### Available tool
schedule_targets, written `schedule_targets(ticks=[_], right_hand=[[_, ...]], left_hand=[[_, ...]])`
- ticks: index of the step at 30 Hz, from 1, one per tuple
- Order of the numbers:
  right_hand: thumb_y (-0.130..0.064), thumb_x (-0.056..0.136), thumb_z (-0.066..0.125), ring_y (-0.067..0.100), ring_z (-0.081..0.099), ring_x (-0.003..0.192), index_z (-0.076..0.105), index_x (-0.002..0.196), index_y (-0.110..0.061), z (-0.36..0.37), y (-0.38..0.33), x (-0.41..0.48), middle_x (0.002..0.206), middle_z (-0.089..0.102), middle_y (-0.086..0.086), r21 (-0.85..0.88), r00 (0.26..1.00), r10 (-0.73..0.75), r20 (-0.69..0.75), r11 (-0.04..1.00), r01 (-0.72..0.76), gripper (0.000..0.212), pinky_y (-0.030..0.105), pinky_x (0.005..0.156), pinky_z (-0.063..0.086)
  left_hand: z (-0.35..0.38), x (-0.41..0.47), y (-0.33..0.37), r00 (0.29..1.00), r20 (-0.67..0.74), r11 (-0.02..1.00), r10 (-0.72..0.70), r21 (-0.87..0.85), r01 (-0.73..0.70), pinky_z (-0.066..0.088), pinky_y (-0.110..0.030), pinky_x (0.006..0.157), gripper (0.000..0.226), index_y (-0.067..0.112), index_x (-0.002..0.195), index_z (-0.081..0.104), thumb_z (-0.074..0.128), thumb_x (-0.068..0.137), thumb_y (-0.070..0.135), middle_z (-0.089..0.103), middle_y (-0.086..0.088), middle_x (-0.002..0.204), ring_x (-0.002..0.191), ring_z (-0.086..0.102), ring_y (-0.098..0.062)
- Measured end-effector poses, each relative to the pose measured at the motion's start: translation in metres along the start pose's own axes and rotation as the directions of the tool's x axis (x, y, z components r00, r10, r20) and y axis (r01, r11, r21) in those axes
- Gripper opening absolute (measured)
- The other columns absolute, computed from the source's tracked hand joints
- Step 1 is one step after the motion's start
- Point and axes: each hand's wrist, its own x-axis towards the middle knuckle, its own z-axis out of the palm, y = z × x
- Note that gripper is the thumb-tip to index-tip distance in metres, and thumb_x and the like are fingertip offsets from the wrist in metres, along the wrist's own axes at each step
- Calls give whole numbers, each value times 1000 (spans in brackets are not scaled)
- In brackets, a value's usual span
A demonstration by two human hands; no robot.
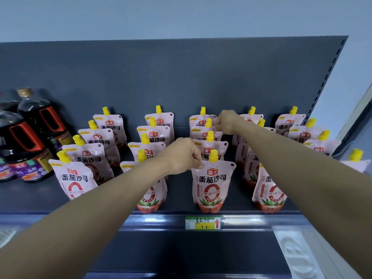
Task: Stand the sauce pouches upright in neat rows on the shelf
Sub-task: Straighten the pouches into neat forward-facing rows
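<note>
Front pouch (212, 184) of middle row upright near shelf (181, 190) front edge, top corner pinched by left hand (184, 156). Right hand (226, 121) curled on top corner of rear pouch (199, 131), same row. Five rows; four pouches each in three leftmost, rest partly hidden. Three dark bottles (30, 137) at left end.

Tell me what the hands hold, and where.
Left hand pinches the front pouch by its top left corner; right hand pinches a rear pouch by its top right corner.
</note>
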Motion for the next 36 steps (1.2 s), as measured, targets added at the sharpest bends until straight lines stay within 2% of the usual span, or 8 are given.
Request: schedule_targets(ticks=[9, 14, 19, 25, 28, 30, 33, 36], right_hand=[[-19, 93, 53, 26, 58, 89, 65, 100, 1, 5, -3, 7, 97, 60, 13, 2, 1000, -6, -9, 1000, 6, 24, 32, 80, 49], [-22, 94, 54, 29, 59, 112, 63, 118, 0, -3, 0, 1, 122, 63, 13, 0, 999, -35, 20, 999, 35, 34, 39, 99, 48], [-10, 93, 47, 34, 58, 113, 66, 111, 5, -26, 3, -15, 119, 65, 20, -16, 996, -77, -35, 997, 77, 30, 42, 97, 49], [-4, 84, 55, 36, 64, 102, 67, 104, 8, -35, -7, -42, 108, 68, 24, 1, 991, -103, 82, 995, 104, 27, 42, 86, 55], [-10, 85, 61, 13, 59, 67, 68, 85, -8, -27, -8, -55, 85, 65, 4, -64, 953, -104, 286, 990, 128, 7, 21, 59, 48], [-12, 88, 59, 10, 51, 60, 61, 72, -11, -19, -9, -58, 75, 57, 2, -130, 945, -118, 306, 978, 164, 17, 21, 59, 41], [-12, 88, 61, 20, 57, 76, 68, 105, -7, -10, -6, -56, 89, 62, 8, -159, 969, -130, 210, 973, 165, 19, 24, 59, 45], [-17, 91, 58, 20, 56, 84, 68, 109, -4, -10, -6, -57, 103, 69, 12, -159, 965, -156, 211, 969, 192, 24, 30, 73, 48]], left_hand=[[-3, 1, -3, 1000, 3, 1000, -6, 9, 6, 42, -20, 60, 5, 13, 74, 74, 73, 78, 15, 58, 13, 58, 58, 55, -7], [-3, 1, -2, 1000, 14, 1000, 4, 19, -5, 50, -26, 66, 5, 15, 73, 73, 72, 78, 15, 60, 11, 63, 66, 60, -13], [-2, 0, -1, 1000, 4, 1000, 15, 10, -15, 46, -22, 62, 5, 14, 74, 73, 72, 78, 14, 60, 11, 62, 64, 58, -12], [-5, -3, -5, 998, 62, 1000, -17, -24, 18, 51, -33, 73, 9, 14, 72, 72, 72, 79, 20, 66, -3, 67, 64, 59, -13], [-1, -4, -5, 999, 37, 1000, -27, -9, 28, 52, -33, 72, 12, 9, 72, 71, 69, 81, 16, 64, 0, 62, 61, 58, -11], [1, -6, -3, 999, 15, 999, -34, -22, 35, 49, -28, 70, 13, 14, 69, 70, 69, 82, 13, 64, 1, 62, 62, 59, -11], [3, -7, -1, 999, 9, 998, -51, -32, 51, 47, -25, 70, 8, 11, 75, 73, 68, 82, 13, 68, -4, 68, 65, 60, -13], [3, -8, 0, 998, 11, 998, -57, -30, 58, 46, -24, 68, 7, 11, 78, 74, 69, 82, 13, 67, -4, 68, 66, 60, -12]])
